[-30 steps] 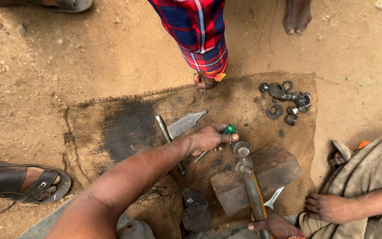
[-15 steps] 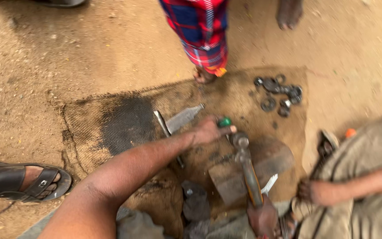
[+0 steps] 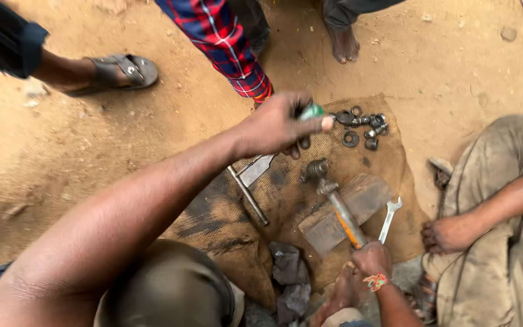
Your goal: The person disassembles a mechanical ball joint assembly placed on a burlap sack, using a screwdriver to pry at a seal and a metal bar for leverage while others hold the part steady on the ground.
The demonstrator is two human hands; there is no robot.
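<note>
Two hands busy: left hand [image 3: 273, 128] clenched on green-handled tool [image 3: 310, 112], raised over burlap mat [image 3: 388, 163]; right hand [image 3: 370, 259] gripping hammer [image 3: 334, 203] on wood block [image 3: 358, 203]. Nuts, washers [image 3: 361, 126] loose, spanner [image 3: 388, 219] idle; looks mid-job.

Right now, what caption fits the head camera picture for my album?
Left hand lifts a green-handled tool over a stained sack mat while the right hand steadies a metal rod on a wooden block.
</note>
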